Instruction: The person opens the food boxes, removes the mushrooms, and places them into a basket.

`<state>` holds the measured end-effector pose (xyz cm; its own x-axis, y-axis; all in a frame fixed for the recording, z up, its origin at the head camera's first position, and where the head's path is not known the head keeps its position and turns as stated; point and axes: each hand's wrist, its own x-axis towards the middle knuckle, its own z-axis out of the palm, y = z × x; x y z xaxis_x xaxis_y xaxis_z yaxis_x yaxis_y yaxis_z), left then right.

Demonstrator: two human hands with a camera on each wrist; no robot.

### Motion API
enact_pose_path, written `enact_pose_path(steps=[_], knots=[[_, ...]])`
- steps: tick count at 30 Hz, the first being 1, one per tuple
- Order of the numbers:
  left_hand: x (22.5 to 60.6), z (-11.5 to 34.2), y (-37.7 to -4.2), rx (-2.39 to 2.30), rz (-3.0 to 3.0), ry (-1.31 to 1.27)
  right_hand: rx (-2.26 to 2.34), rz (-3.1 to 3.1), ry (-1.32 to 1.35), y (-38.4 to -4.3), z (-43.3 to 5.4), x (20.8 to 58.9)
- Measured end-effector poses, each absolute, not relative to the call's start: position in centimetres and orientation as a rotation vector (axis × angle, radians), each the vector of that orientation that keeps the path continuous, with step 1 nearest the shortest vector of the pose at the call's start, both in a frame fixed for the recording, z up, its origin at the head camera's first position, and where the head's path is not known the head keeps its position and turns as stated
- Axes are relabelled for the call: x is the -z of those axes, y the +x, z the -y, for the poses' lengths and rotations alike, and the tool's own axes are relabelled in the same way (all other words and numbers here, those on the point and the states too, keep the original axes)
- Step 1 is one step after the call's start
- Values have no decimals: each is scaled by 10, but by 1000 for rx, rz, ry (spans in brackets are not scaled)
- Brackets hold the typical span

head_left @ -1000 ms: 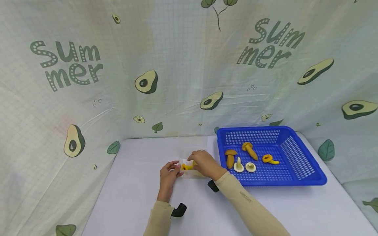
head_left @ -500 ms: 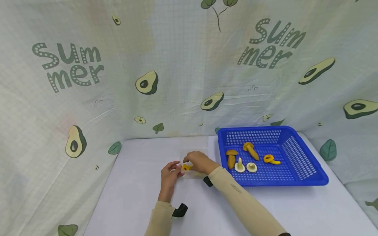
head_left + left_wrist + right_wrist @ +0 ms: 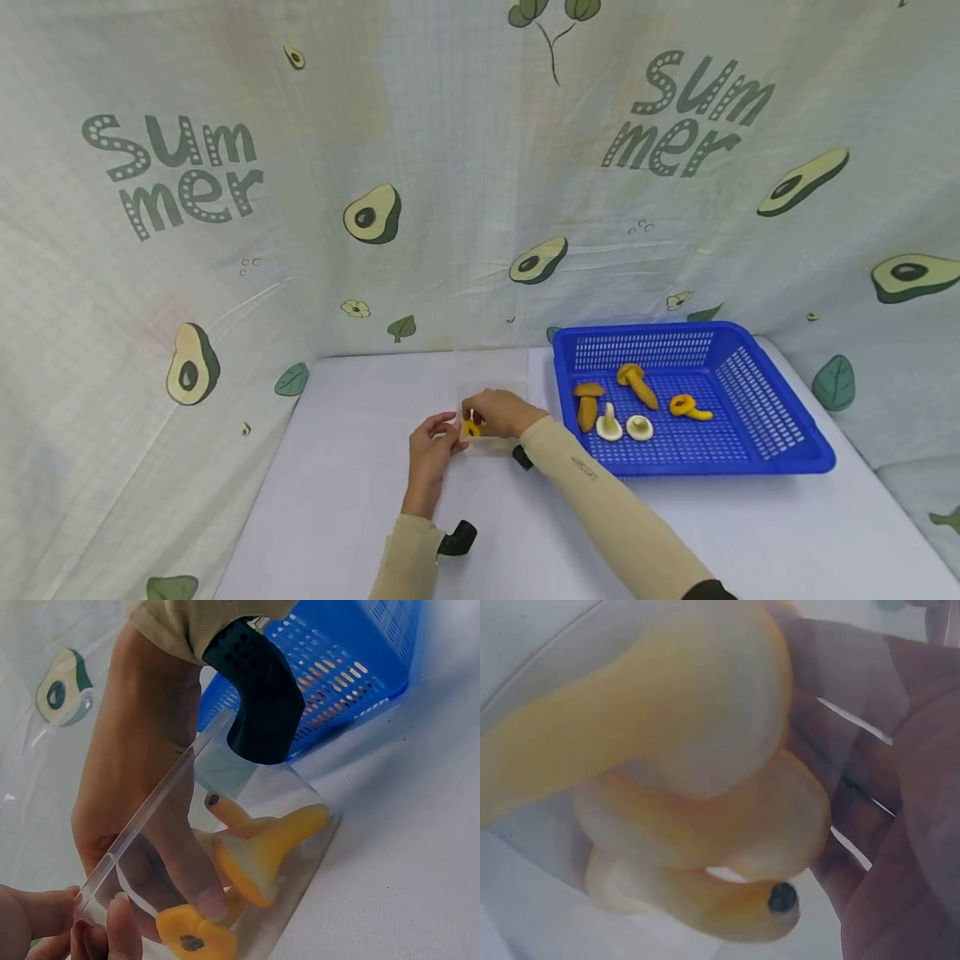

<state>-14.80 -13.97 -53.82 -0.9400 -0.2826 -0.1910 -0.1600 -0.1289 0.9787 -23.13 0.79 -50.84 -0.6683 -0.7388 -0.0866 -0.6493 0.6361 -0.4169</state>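
Observation:
Near the table's middle stands a clear plastic box (image 3: 495, 447), holding several yellow toy mushrooms (image 3: 274, 851). My left hand (image 3: 431, 462) grips the box's left side, and in the left wrist view its fingers (image 3: 124, 930) pinch the rim. From the right, my right hand (image 3: 504, 412) reaches down into the box. Its thumb lies against a yellow mushroom (image 3: 196, 935) with a dark spot, at the left end; its other fingers are partly hidden. Through the box wall, the right wrist view shows stacked mushrooms (image 3: 705, 817) in front of that hand.
To the right stands a blue basket (image 3: 693, 467) with two brown mushrooms (image 3: 636, 385), two white mushrooms (image 3: 609, 423) and one yellow mushroom (image 3: 688, 407), spaced apart. A printed curtain (image 3: 450, 167) hangs behind the white table (image 3: 337, 500).
My right hand has moved left along the box and now covers more of the yellow mushrooms. The left hand stays at the box's left side. Nothing in the basket has moved.

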Motion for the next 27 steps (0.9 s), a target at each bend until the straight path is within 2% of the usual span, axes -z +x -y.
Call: enact_pose_path(steps=[15, 27], knots=[[541, 140, -148, 2246, 2000, 505, 622, -2744, -1178, -227, -14, 504], [540, 140, -148, 2234, 2033, 511, 793, -2943, -1100, -211, -32, 476]])
